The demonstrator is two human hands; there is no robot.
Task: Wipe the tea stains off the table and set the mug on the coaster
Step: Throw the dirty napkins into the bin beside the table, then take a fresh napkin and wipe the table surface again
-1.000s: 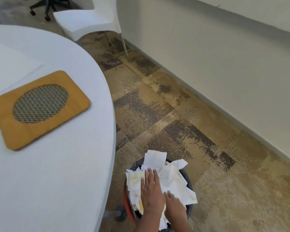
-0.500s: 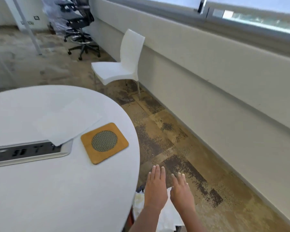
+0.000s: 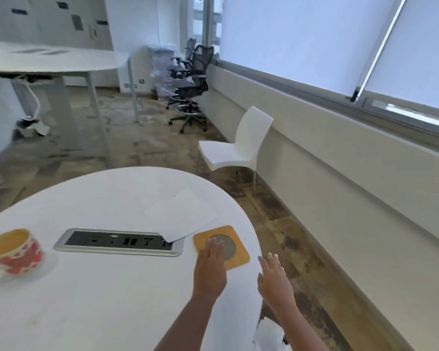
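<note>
Your left hand (image 3: 209, 267) lies flat, fingers straight, over the near edge of the coaster (image 3: 236, 258), holding nothing; your right hand (image 3: 274, 282) spreads empty past the worktop (image 3: 99, 300) rim; the mug (image 3: 13, 252) stands far left, well apart from the coaster.

I count two desks, a near desk (image 3: 99, 300) and a far desk (image 3: 56, 59). On the near one there is one mug (image 3: 13, 252), one coaster (image 3: 238, 260), one socket panel (image 3: 117, 243) and one paper sheet (image 3: 183, 216). Two hands are in view, the left hand (image 3: 209, 268) and the right hand (image 3: 274, 279). There is one white chair (image 3: 238, 145), and what look like two black office chairs (image 3: 190, 82).
</note>
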